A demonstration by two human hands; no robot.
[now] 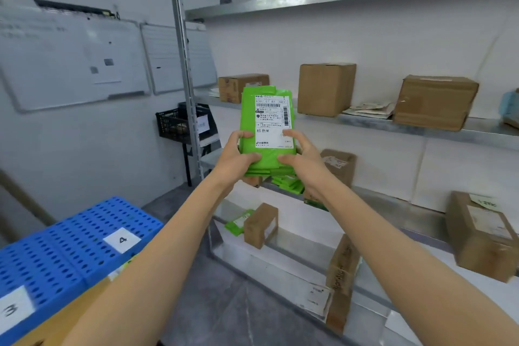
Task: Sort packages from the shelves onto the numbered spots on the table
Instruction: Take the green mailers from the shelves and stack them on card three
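Observation:
A green plastic mailer package (248, 118) with a white shipping label is held upright in front of the metal shelves (421, 126). My left hand (237, 154) grips its lower left edge, thumb on the front. My right hand (300, 153) grips the lower right edge the same way. The label faces me. More green mailers (289, 184) lie on the shelf just behind and below my hands. The blue perforated table (70, 250) sits at lower left with paper spots marked 4 (122, 239) and 3 (12, 307).
Several brown cardboard boxes stand on the shelves: three on the upper level (325, 88), others lower (481, 236). A small box (261, 225) and green mailer (238, 222) sit on the bottom shelf. A black crate (175, 123) hangs behind the shelf post. Whiteboards cover the left wall.

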